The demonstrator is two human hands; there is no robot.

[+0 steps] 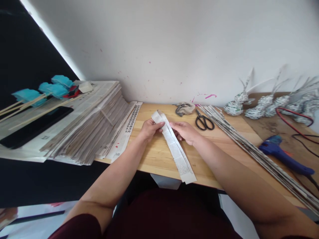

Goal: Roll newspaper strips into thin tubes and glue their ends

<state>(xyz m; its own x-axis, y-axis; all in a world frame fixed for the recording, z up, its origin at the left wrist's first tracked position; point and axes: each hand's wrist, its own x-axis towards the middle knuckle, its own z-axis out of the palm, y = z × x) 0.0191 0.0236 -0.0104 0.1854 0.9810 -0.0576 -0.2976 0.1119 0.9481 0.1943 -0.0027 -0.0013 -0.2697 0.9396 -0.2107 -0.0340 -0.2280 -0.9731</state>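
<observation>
A: ok so what's being held here, and where is it?

B: Layered newspaper strips (175, 147). They're held up over the wooden desk (149, 161) between both hands, slanted, with the lower end reaching the desk's near edge. Can't be told if it's one folded strip or several.

A: And the grip?

B: By the left hand (150, 130) the upper part is pinched, thumb on top and the other fingers tucked under. By the right hand (185, 132) the right-hand edge is pinched close by, thumb side at the edge, the rest curled below and partly hidden. So both are closed on paper, neither spread wide.

A: Anything lying around?

B: Yep. Black-handled scissors (205, 123) are set down just beyond the right hand, near a crumpled cloth (186, 109). Further right, long paper rods (239, 145) are laid in a slanting bundle, with a blue glue gun (286, 158) beside them and wrapped newspaper shapes (234, 108) lined up by the wall.

A: Left side?

B: A thick newspaper stack (84, 132), with a black phone (37, 126), thin wooden sticks (23, 107) and light-blue crinkly pieces (29, 95) laid on top.
</observation>
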